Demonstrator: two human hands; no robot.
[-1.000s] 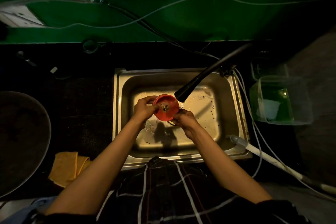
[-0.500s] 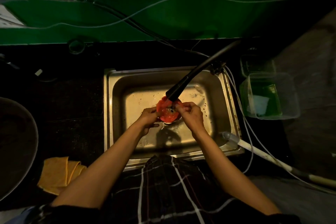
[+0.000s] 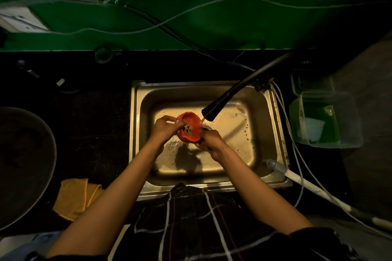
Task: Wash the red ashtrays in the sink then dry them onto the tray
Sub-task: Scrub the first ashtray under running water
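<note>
A round red ashtray [image 3: 190, 126] is held above the steel sink [image 3: 263, 125], tilted so its hollow faces the camera, with dark residue near its centre. A dark round tray [image 3: 45, 154] lies at the left, well apart.

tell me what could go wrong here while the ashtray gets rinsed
The wet red ashtray is held tilted above the sink by the left hand and right hand; it might slip and drop into the basin. Dark residue sits inside it, so it may go to drying dirty. Splashes could reach the white cables beside the sink.
</note>
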